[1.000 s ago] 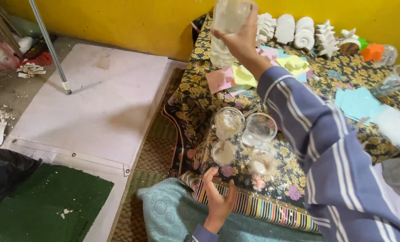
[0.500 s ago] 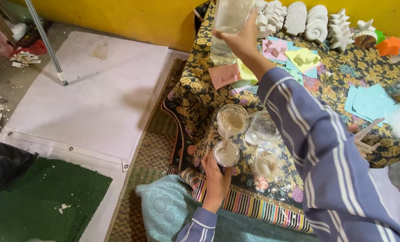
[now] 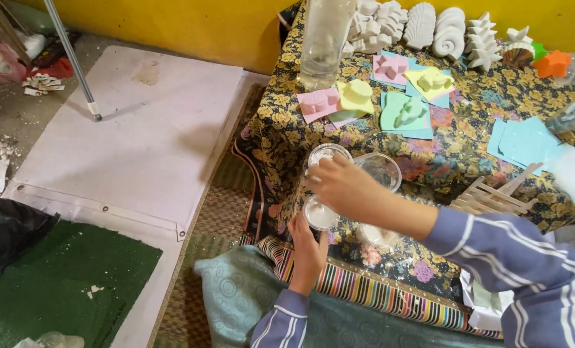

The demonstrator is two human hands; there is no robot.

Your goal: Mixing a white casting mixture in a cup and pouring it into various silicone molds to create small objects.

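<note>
On floral table | left hand (image 3: 308,248) grips small cup (image 3: 320,214) | right hand (image 3: 344,190) half-curled just above, empty

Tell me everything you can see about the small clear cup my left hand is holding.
The small clear cup looks like thin transparent plastic, round, upright, holding something white. It sits at the near edge of the floral tablecloth. The left hand grips it from below; the right hand hovers just above its rim, beside two other clear cups.
</note>
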